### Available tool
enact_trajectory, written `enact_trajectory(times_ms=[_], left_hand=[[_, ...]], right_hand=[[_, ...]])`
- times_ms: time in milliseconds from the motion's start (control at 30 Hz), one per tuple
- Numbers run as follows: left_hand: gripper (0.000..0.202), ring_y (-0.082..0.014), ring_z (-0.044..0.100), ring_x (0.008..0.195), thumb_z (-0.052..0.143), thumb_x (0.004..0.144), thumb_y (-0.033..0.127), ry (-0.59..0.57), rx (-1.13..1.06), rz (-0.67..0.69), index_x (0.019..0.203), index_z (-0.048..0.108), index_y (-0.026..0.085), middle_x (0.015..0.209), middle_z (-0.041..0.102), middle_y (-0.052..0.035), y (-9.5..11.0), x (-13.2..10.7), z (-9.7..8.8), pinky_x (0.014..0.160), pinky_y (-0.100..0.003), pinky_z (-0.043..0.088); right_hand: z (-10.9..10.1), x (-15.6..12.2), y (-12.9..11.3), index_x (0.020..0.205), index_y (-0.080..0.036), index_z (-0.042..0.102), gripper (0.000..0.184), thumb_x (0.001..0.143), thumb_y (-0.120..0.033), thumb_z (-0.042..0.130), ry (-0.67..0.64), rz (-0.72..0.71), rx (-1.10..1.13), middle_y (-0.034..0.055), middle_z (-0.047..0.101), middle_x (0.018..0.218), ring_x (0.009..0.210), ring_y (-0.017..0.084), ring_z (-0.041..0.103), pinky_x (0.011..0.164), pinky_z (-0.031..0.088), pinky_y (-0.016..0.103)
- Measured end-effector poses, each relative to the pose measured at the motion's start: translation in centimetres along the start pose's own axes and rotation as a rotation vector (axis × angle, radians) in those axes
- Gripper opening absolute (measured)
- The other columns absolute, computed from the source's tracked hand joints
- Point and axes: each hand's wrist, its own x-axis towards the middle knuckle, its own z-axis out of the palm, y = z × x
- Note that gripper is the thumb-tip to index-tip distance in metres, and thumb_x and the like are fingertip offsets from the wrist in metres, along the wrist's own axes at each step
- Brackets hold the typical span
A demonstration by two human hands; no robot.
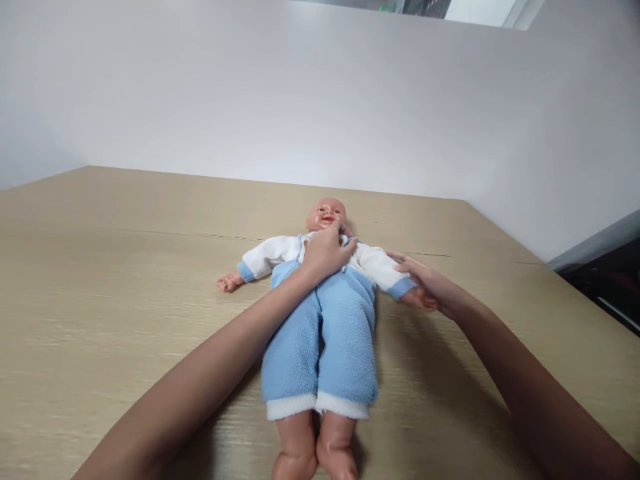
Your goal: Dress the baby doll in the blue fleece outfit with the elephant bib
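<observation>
A baby doll [325, 333] lies on its back on the wooden table [100, 280], head away from me, bare feet toward me. It wears a white top and light blue fleece trousers with white cuffs. My left hand [327, 252] rests on the doll's chest just under its chin, fingers curled onto the collar of the top. My right hand [425, 283] lies over the doll's arm on the right side, fingers closed round its wrist and blue sleeve cuff. The doll's other arm stretches out to the left, untouched.
A plain white wall [300, 100] rises behind the table. The table's right edge [525, 250] runs diagonally, with a dark floor area [610, 280] beyond it.
</observation>
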Motion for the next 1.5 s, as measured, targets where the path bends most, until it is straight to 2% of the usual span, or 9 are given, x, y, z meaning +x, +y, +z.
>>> enact_trajectory(times_ms=[100, 267, 500, 733, 833, 933, 1133, 1300, 1500], left_hand=[[0.014, -0.0232, 0.072, 0.085, 0.072, 0.096, 0.032, -0.003, 0.023, -0.002, 0.105, 0.067, 0.023, 0.100, 0.079, -0.0054, 0.0, 0.0, 0.0, 0.074, -0.035, 0.049], [0.014, -0.0228, 0.073, 0.088, 0.070, 0.097, 0.031, 0.007, 0.006, 0.004, 0.107, 0.063, 0.024, 0.101, 0.079, -0.0048, 0.0, -0.2, -0.1, 0.080, -0.035, 0.051], [0.011, -0.0256, 0.072, 0.089, 0.066, 0.101, 0.030, 0.013, 0.141, 0.050, 0.108, 0.060, 0.024, 0.096, 0.078, -0.0050, 0.4, -0.2, -0.3, 0.085, -0.039, 0.048], [0.022, -0.0376, 0.056, 0.133, 0.055, 0.107, 0.040, 0.085, 0.433, 0.101, 0.117, 0.061, 0.021, 0.120, 0.074, -0.0163, 1.9, -1.0, -1.4, 0.107, -0.051, 0.038], [0.027, -0.0401, 0.051, 0.135, 0.055, 0.106, 0.041, 0.098, 0.420, 0.119, 0.124, 0.061, 0.021, 0.140, 0.064, -0.0190, 2.4, -1.1, -2.5, 0.110, -0.055, 0.034], [0.029, -0.0395, 0.052, 0.128, 0.056, 0.105, 0.043, 0.121, 0.365, 0.110, 0.124, 0.061, 0.021, 0.134, 0.063, -0.0178, 2.0, -1.8, -4.2, 0.110, -0.056, 0.035], [0.020, -0.0293, 0.060, 0.107, 0.050, 0.108, 0.042, 0.118, 0.192, 0.020, 0.113, 0.059, 0.024, 0.113, 0.066, -0.0088, -2.7, -7.4, -8.6, 0.099, -0.045, 0.046], [0.031, -0.0301, 0.063, 0.112, 0.043, 0.110, 0.050, -0.081, 0.163, -0.049, 0.123, 0.056, 0.024, 0.117, 0.068, -0.0088, -6.0, -11.9, -11.1, 0.104, -0.046, 0.046], [0.038, -0.0254, 0.060, 0.104, 0.042, 0.109, 0.059, -0.178, -0.150, -0.231, 0.114, 0.058, 0.025, 0.111, 0.065, -0.0028, -6.8, -11.3, -10.8, 0.098, -0.039, 0.046]], right_hand=[[-1.3, -0.8, 0.1, 0.133, -0.027, 0.077, 0.050, 0.095, -0.058, 0.067, -0.074, 0.133, 0.042, 0.0098, 0.079, 0.130, 0.107, 0.030, 0.076, 0.080, 0.065, 0.036], [-3.5, -1.6, 0.5, 0.152, -0.032, 0.062, 0.079, 0.081, -0.052, 0.090, -0.135, 0.212, -0.083, 0.0086, 0.077, 0.135, 0.103, 0.027, 0.076, 0.071, 0.062, 0.031], [-5.8, -0.9, 3.0, 0.138, -0.027, 0.069, 0.069, 0.081, -0.060, 0.088, -0.034, 0.122, -0.198, 0.0101, 0.077, 0.132, 0.113, 0.032, 0.075, 0.098, 0.063, 0.043], [-4.3, -0.5, 3.5, 0.132, -0.027, 0.071, 0.055, 0.091, -0.064, 0.074, 0.045, -0.052, -0.447, 0.0121, 0.076, 0.131, 0.113, 0.034, 0.073, 0.093, 0.063, 0.047], [-2.6, -1.2, 2.0, 0.133, -0.026, 0.070, 0.048, 0.095, -0.056, 0.070, 0.231, -0.311, -0.635, 0.0142, 0.072, 0.136, 0.128, 0.039, 0.064, 0.109, 0.054, 0.058], [0.7, -2.4, 0.0, 0.136, -0.028, 0.065, 0.040, 0.100, -0.044, 0.065, 0.270, -0.534, -0.630, 0.0135, 0.069, 0.139, 0.137, 0.038, 0.058, 0.123, 0.041, 0.059], [6.1, -3.3, 0.1, 0.124, -0.028, 0.061, 0.029, 0.109, -0.051, 0.053, -0.075, -0.311, -0.173, 0.0085, 0.070, 0.119, 0.107, 0.027, 0.069, 0.096, 0.055, 0.043], [6.2, -1.9, 0.1, 0.083, -0.027, 0.057, 0.042, 0.111, -0.055, 0.045, -0.033, -0.411, -0.391, 0.0037, 0.061, 0.086, 0.088, 0.026, 0.055, 0.088, 0.044, 0.042], [7.7, -0.4, 0.2, 0.079, -0.026, 0.057, 0.042, 0.094, -0.064, 0.067, -0.016, -0.207, 0.115, 0.0015, 0.058, 0.083, 0.085, 0.024, 0.054, 0.087, 0.047, 0.039]])
